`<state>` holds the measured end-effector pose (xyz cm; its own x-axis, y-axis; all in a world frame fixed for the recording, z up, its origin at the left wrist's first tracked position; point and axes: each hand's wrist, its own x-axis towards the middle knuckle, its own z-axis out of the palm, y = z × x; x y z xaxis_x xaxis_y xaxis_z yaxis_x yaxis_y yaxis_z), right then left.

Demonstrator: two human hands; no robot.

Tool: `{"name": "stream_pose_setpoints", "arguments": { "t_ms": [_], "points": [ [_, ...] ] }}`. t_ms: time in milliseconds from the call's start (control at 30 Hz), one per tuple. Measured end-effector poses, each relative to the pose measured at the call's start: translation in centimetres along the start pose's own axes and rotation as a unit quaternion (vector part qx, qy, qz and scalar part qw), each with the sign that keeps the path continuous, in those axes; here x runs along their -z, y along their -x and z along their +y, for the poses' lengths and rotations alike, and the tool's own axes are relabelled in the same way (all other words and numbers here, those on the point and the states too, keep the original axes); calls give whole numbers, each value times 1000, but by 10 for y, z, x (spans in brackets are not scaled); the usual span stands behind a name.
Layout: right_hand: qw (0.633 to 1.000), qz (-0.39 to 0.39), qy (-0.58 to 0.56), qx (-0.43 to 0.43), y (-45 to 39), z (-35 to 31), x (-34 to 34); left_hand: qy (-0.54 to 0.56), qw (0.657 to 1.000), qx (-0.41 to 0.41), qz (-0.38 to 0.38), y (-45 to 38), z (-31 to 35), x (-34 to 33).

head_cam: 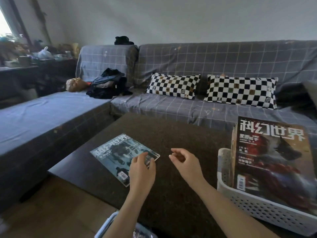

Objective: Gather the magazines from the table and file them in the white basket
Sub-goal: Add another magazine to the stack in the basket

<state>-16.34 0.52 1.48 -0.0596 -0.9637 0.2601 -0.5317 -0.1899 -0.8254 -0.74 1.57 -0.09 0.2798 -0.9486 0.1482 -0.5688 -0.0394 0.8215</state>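
Observation:
One magazine with a blue-grey cover (118, 152) lies flat on the dark table (171, 134), left of centre. My left hand (141, 170) rests on its near right corner, fingers spread and touching the cover. My right hand (185, 162) hovers above the bare tabletop just to the right, fingers loosely curled, holding nothing. At the right edge stands the white perforated basket (253, 205). Several magazines stand upright inside it, the front one with a red cover (272, 162) facing me.
A grey checked sofa (171, 103) wraps around the far and left sides of the table, with two checkered pillows (173, 86) and a heap of dark clothes (108, 83). A pale container rim (109, 224) shows below the table's near edge.

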Motion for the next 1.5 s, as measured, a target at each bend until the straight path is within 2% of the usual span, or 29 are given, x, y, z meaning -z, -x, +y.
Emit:
{"name": "stream_pose_setpoints", "arguments": {
  "t_ms": [200,333,400,533,700,800,900,1033,1167,1333,1500],
  "points": [
    [996,-65,51,-35,-39,25,-59,-133,989,36,52,-22,-51,6],
    [974,-155,154,-62,-67,39,-90,-203,974,97,33,-30,-77,7],
    [964,-167,198,-61,-78,41,-100,-198,974,106,31,-33,-81,7],
    [962,-159,204,-93,-93,35,-108,-79,987,121,73,-39,-75,9],
    [945,-179,222,-157,-94,27,-88,78,978,147,125,-42,-81,17],
    [934,-198,223,-197,-84,29,-69,196,958,169,122,-39,-82,17],
    [935,-190,205,-220,-65,32,-54,232,947,207,80,-30,-76,11],
    [941,-154,150,-263,-37,37,-31,270,941,202,11,-14,-68,12],
    [949,-125,69,-282,-9,37,-8,300,942,151,-7,7,-53,19],
    [933,-120,-171,-293,21,31,27,338,938,76,-16,29,-30,40],
    [922,-61,-290,-250,44,18,58,361,932,12,-37,44,5,59]
  ]
}}
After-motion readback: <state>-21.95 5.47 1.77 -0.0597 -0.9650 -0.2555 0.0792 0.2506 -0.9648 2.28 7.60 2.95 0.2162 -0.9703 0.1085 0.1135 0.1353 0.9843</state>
